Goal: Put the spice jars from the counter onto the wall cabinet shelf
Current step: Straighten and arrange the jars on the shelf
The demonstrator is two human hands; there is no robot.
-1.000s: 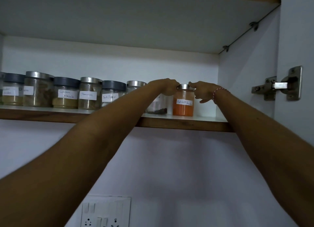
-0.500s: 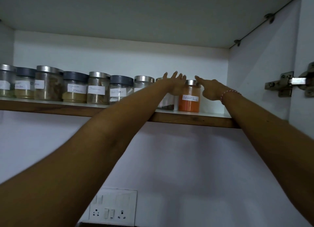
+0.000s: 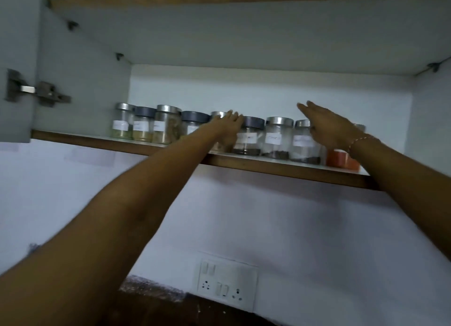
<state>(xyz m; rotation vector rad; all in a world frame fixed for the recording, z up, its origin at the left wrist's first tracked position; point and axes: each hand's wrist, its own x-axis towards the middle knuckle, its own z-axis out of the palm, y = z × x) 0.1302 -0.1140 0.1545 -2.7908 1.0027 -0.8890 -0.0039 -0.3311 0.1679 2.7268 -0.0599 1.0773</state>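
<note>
both hands are spread flat, holding nothing: left hand (image 3: 228,128) against the row of clear glass labelled spice jars (image 3: 278,136) on the wooden-edged shelf (image 3: 280,170), right hand (image 3: 329,126) before them. rigid, smooth, breakable; best gripped around the body under the lid.

Clear glass spice jars (image 3: 277,140) bear white paper labels and brushed metal or matt grey lids; beneath them, the shelf (image 3: 280,170) has a wood edge.

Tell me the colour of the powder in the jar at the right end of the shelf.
Orange-red, in the head view: the jar shows partly behind the right wrist.
</note>
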